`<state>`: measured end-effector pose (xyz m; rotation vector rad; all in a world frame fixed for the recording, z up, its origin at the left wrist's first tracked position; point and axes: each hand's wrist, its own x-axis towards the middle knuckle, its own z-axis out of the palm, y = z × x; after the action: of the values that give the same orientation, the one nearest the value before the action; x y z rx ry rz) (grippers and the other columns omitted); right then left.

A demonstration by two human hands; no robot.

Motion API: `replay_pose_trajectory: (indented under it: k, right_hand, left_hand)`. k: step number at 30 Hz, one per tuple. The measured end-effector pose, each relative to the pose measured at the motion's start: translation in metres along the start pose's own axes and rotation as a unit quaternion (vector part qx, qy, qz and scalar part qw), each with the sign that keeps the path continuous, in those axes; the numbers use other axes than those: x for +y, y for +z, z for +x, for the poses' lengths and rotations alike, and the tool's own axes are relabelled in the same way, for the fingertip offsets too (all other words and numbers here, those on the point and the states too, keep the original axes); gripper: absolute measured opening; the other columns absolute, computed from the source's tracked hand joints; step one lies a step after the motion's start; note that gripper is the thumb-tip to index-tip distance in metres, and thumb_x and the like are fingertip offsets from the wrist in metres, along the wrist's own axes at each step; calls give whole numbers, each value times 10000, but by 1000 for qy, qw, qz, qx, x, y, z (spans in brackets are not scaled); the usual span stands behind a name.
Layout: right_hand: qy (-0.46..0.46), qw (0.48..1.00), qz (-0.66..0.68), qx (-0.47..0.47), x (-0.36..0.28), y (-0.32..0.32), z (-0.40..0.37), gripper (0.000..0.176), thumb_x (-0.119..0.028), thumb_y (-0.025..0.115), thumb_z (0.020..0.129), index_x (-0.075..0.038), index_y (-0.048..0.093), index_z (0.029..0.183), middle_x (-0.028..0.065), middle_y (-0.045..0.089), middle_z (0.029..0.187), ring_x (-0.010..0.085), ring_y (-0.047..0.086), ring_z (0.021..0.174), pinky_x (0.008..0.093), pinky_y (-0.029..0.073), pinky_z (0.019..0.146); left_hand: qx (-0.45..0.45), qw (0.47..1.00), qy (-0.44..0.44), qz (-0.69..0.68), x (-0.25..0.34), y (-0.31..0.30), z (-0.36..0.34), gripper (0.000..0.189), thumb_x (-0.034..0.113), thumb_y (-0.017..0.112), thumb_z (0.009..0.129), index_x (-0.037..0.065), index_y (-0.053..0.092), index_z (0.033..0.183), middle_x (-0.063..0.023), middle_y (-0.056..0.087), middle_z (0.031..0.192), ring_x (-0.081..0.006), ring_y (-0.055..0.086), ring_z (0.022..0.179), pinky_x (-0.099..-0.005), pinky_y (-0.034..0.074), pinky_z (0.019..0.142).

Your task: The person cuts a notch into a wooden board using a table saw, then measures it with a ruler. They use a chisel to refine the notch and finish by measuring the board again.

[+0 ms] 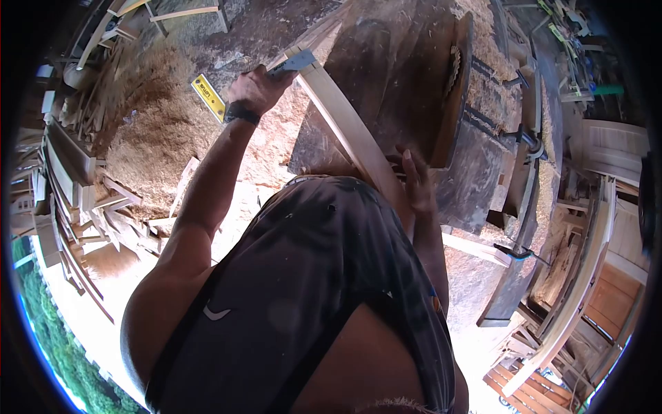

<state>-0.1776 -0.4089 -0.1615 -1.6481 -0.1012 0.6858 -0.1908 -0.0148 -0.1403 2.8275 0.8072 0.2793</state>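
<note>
My left hand (pixel 256 90), with a dark band on the wrist, is closed on the metal blade of a try square. The square's yellow handle (pixel 209 99) sticks out to the left, and the blade's far part (pixel 298 61) lies over the end of a long pale wooden plank (pixel 345 124). That plank slants down to the right, towards my body. Beside its nearer part is my right hand (pixel 418 181), fingers extended and slightly apart; shadow hides whether it touches the wood.
A dark worktable (pixel 469 193) with an upright toothed blade (pixel 455 69) stands to the right. Clamps (pixel 527 141) sit along its far right side. Sawdust (pixel 155 117) covers the ground at left. Wood scraps (pixel 117 221) and stacked boards (pixel 586 276) lie at both sides.
</note>
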Motion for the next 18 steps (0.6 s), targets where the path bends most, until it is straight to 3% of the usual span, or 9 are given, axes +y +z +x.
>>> replay_pose_trajectory:
  k: [18]
  right_hand:
    - [-28, 998, -48, -4, 10, -3, 4, 642, -494, 473, 1050, 51, 536, 1383, 177, 691, 1152, 242, 659, 1017, 349, 495, 907]
  left_hand:
    - [7, 1000, 14, -7, -9, 11, 3, 711, 780, 626, 780, 81, 702, 887, -254, 717, 814, -435, 721, 793, -530, 575, 701]
